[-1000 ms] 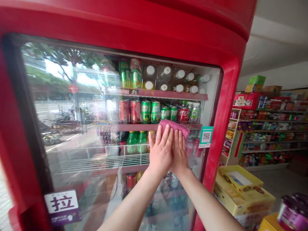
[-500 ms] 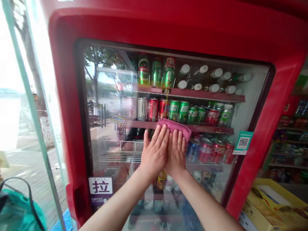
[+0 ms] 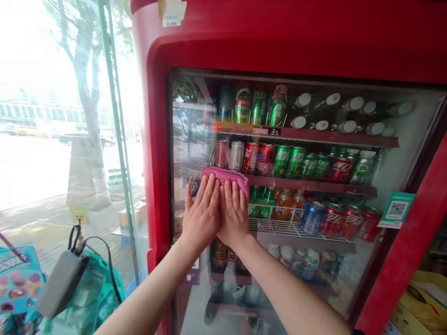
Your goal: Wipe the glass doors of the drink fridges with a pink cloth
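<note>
Both my hands lie flat, side by side, on a folded pink cloth (image 3: 226, 174) pressed to the glass door (image 3: 394, 172) of a red drinks fridge. My left hand (image 3: 200, 216) has its fingers stretched upward over the cloth's left part, thumb side hidden against the other hand. My right hand (image 3: 233, 216) covers the right part, its fingers also straight. Behind the glass stand rows of drinks: green cans (image 3: 289, 160), red cans (image 3: 344, 221) and a blue can (image 3: 312, 217). The cloth's lower part is hidden under the palms.
The red fridge frame (image 3: 279, 28) surrounds the glass. A QR-code sticker (image 3: 397, 210) is on the door's right side. To the left are a glass pane edge (image 3: 118, 139), a grey box-like device (image 3: 63, 281) and a teal bag (image 3: 104, 274). A yellow box (image 3: 415, 302) sits lower right.
My hands and the cloth have slid left across the glass together. The view has turned left, bringing more of the street, the grey device and the teal bag into sight.
</note>
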A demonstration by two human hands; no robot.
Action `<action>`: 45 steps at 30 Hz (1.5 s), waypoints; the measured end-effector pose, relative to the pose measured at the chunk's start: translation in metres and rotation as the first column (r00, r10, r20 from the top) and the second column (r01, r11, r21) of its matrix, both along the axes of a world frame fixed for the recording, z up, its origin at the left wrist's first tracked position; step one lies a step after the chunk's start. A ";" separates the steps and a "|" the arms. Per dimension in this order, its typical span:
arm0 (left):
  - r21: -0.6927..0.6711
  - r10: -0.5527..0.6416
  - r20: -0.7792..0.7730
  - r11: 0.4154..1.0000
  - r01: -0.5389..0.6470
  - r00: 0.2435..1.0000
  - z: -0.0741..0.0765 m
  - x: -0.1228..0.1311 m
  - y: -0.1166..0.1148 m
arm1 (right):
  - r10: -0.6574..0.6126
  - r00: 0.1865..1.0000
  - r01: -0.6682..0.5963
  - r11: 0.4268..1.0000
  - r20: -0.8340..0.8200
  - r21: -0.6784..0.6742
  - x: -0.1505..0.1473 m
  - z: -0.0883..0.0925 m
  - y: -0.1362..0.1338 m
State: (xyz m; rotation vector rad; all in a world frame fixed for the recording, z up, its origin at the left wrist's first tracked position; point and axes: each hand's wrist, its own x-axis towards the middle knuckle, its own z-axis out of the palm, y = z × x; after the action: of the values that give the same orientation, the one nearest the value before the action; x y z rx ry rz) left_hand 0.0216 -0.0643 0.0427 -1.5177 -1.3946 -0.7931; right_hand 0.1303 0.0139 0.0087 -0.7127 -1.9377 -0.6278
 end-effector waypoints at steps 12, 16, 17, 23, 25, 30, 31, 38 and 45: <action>0.053 0.107 0.016 0.993 -0.107 0.994 0.034 -0.088 -0.033 | 0.192 0.972 -0.199 0.979 0.134 0.041 -0.079 0.063 -0.024; 0.043 0.095 -0.003 0.995 -0.095 0.995 0.031 -0.096 -0.036 | 0.210 0.972 -0.214 0.977 0.102 0.021 -0.088 0.058 -0.027; 0.032 0.099 -0.002 0.995 -0.099 0.995 0.026 -0.096 -0.037 | 0.214 0.971 -0.216 0.976 0.102 0.012 -0.090 0.052 -0.027; -0.029 0.113 0.015 0.993 -0.113 0.993 -0.016 -0.094 -0.045 | 0.198 0.971 -0.200 0.980 0.132 0.000 -0.093 0.005 -0.031; -0.038 0.110 0.041 0.993 -0.109 0.993 -0.026 -0.092 -0.046 | 0.185 0.973 -0.188 0.982 0.139 0.008 -0.092 -0.004 -0.030; -0.051 0.133 0.121 0.990 -0.128 0.984 -0.035 -0.081 -0.037 | 0.181 0.970 -0.189 0.981 0.165 0.038 -0.080 -0.007 -0.023; -0.054 0.137 0.134 0.990 -0.131 0.981 -0.036 -0.077 -0.035 | 0.184 0.968 -0.193 0.980 0.169 0.039 -0.076 -0.007 -0.021; -0.104 0.086 0.184 0.992 -0.067 0.979 -0.043 -0.036 -0.021 | 0.134 0.977 -0.152 0.983 0.165 0.107 -0.028 -0.017 -0.006; -0.098 -0.010 0.169 0.995 0.027 0.986 -0.051 0.033 0.008 | -0.033 0.991 0.022 0.996 0.129 0.081 0.046 -0.033 0.010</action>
State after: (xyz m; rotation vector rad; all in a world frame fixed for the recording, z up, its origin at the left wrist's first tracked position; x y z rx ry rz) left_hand 0.0550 -0.0560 -0.0080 -1.5718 -1.5666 -0.8921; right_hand 0.1763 0.0242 -0.0244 -0.6635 -2.0131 -0.7812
